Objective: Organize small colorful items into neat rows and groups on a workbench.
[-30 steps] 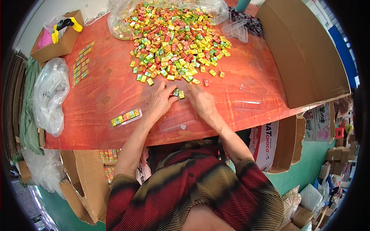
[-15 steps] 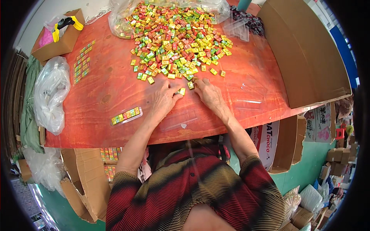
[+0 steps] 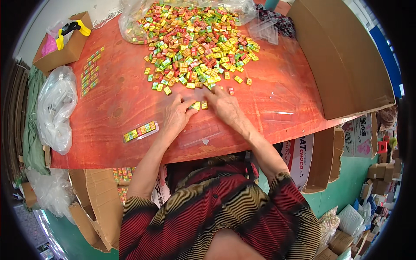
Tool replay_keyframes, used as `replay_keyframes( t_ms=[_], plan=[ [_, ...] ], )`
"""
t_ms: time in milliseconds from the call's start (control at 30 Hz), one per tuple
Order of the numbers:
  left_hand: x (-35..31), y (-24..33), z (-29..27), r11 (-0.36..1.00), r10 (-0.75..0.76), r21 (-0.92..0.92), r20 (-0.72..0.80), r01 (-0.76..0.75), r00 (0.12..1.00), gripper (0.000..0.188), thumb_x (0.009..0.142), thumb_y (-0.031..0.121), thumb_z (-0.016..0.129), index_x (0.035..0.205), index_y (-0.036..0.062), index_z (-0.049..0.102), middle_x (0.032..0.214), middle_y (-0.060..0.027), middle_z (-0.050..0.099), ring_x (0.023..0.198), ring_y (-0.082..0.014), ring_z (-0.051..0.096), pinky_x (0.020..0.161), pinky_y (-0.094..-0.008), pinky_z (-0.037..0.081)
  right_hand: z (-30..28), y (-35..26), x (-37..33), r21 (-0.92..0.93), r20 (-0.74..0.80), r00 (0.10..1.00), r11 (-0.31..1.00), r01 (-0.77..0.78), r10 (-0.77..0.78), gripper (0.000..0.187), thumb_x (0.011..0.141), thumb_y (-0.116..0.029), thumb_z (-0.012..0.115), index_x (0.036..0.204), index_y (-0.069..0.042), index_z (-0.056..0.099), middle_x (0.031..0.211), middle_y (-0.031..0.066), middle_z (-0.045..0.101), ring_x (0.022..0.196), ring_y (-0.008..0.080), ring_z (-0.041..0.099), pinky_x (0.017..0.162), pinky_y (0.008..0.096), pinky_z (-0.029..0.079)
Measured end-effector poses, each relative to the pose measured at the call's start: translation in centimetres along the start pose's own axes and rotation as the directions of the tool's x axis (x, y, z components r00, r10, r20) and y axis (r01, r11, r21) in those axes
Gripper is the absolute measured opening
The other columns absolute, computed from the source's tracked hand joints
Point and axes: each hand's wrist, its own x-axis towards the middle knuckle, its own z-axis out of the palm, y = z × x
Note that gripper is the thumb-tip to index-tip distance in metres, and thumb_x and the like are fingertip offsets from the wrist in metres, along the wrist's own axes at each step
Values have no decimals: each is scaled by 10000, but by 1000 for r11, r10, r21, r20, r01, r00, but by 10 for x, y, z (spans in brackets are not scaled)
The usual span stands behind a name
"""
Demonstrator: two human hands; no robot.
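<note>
My left hand (image 3: 176,116) is closed, thumb and fingers around small yellow-and-green boxes (image 3: 196,105) lined up on the red table. Another small yellow box (image 3: 204,105) lies just right of them, between my hands. My right hand (image 3: 224,107) reaches to the near edge of a big heap of small coloured boxes (image 3: 195,47); its fingertips are blurred, so what they hold is hidden. A red box (image 3: 231,91) lies beside its fingers. Left of my left forearm, a clear plastic tray (image 3: 141,131) holds a row of the boxes.
A clear bag (image 3: 132,26) surrounds the heap's far side. Box rows (image 3: 90,73) lie at the left, near a crumpled plastic bag (image 3: 56,110) and an open carton (image 3: 65,47). A tall cardboard panel (image 3: 342,60) stands on the right. Clear trays (image 3: 199,137) lie near the front edge.
My right hand has moved slightly left and toward the heap, leaving a box beside the ones at my left hand. My left hand has shifted a little left. A red box now shows by my right fingers.
</note>
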Motion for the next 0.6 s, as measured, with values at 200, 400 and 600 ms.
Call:
replay_keyframes(
  t_ms=[200,400,600],
  plan=[
    [-1,4,-2,1000,-14,-12,28,14,1000,274,712,193,679,978,140,639,840,-95,492,757,-270,543,641,-378,440,-7,7,-9,-31,59,995,996,-78,80,319,751,18,477,1055,-62,531,935,161,534,839,347,566,645,412,479],
    [-2,5,-1,1000,-26,-7,35,26,999,269,718,199,675,977,134,638,835,-95,489,751,-274,538,640,-381,434,-21,-4,-23,92,-57,992,989,-112,117,304,763,-13,473,1059,-61,524,926,166,540,812,354,572,646,425,487],
    [3,2,8,999,31,-15,19,-31,999,276,718,232,675,978,144,642,842,-89,491,751,-279,545,625,-401,430,-19,37,-11,-90,-104,978,977,-193,183,348,751,-45,583,1091,-88,521,1024,122,527,875,335,565,682,403,484]
  ],
)
